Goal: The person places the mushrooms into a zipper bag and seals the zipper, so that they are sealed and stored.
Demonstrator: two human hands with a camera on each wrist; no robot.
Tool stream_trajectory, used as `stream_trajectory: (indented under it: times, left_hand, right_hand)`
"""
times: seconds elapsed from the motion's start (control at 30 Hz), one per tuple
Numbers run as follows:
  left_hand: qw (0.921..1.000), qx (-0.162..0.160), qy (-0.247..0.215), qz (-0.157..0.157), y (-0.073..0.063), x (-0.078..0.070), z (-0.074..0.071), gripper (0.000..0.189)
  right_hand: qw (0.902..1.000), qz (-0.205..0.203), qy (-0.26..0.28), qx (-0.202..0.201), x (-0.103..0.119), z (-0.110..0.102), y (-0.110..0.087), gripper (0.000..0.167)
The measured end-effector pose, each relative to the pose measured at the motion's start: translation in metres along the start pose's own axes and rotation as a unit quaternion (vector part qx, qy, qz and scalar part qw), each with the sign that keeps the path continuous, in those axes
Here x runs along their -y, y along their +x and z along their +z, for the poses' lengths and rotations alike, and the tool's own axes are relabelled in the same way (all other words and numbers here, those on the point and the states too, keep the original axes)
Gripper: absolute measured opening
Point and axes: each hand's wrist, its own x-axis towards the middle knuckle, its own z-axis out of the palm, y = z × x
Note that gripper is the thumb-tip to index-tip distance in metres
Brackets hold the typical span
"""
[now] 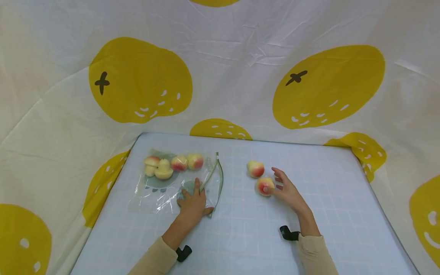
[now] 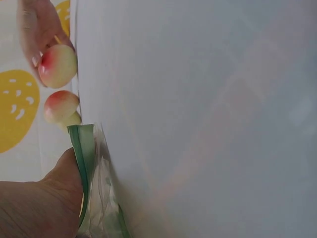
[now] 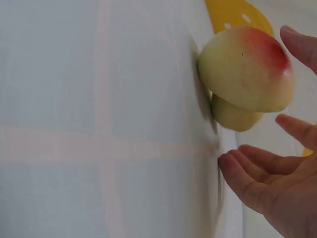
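Note:
My left hand (image 1: 192, 206) lies with spread fingers on a clear zip bag (image 1: 165, 196), near its green-edged opening (image 1: 220, 179). Inside the bag are several yellow-and-red mushroom-shaped pieces (image 1: 164, 170). In the left wrist view, that hand's thumb side (image 2: 62, 183) is beside the green strip (image 2: 85, 158). My right hand (image 1: 287, 193) is at the nearer of two loose mushroom-shaped pieces (image 1: 264, 186). The right wrist view shows its thumb and fingers (image 3: 247, 183) parted around this piece (image 3: 247, 69), with gaps between. Just beyond it sits the other loose piece (image 1: 256, 168).
The table has a pale checked cloth (image 1: 240, 236). White fabric with yellow fruit prints (image 1: 233, 76) rises behind the table's back edge and along its sides. Black wrist devices (image 1: 288, 233) sit by both sleeves.

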Motion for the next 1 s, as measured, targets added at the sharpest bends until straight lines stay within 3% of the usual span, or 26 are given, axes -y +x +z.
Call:
stream_trajectory:
  times: [0.33,0.43,1.0]
  left_hand:
    - [0.9999,0.004,-0.011,-0.004,0.002,-0.0001,-0.0002,0.086]
    - [0.9998,0.011,-0.013,-0.006,0.0023,0.0,-0.0011,0.086]
    - [0.9999,0.006,-0.016,-0.002,0.0006,0.0016,-0.0031,0.087]
  right_hand:
    - [0.9996,-0.01,0.012,0.022,0.0061,0.0015,-0.0019,0.08]
    - [0.9997,-0.016,0.009,0.019,-0.0015,0.0034,-0.0002,0.079]
    - [0.9998,0.016,0.013,0.001,0.0011,0.0066,-0.0016,0.081]
